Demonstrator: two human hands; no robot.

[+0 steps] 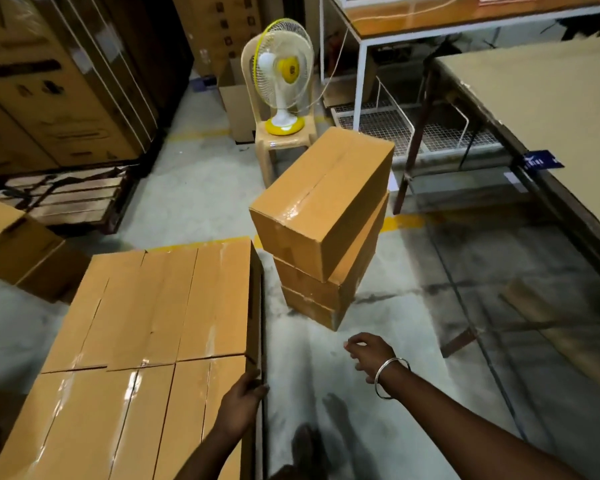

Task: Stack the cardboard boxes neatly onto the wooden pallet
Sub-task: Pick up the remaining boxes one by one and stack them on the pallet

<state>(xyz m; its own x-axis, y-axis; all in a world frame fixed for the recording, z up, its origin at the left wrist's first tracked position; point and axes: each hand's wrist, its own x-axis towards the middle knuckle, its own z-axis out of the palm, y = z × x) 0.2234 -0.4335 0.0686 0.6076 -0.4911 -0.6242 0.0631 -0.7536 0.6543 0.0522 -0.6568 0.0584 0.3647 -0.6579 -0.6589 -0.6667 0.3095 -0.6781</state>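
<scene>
A flat layer of several taped cardboard boxes point(142, 327) fills the lower left; whatever it stands on is hidden. My left hand point(242, 403) rests on the right edge of the nearest box, fingers over the corner. A separate pile of three cardboard boxes point(321, 216) stands on the floor in the middle, its top box turned askew. My right hand point(369, 351), a metal bangle on the wrist, hangs in the air below that pile with loosely curled fingers, holding nothing.
A plastic chair point(281, 140) with a yellow and white table fan point(284, 77) stands behind the pile. A long brown-topped table point(548, 109) runs along the right. Tall cartons point(49, 81) and an empty wooden pallet point(70, 199) are at the left. More boxes point(18, 244) sit at far left.
</scene>
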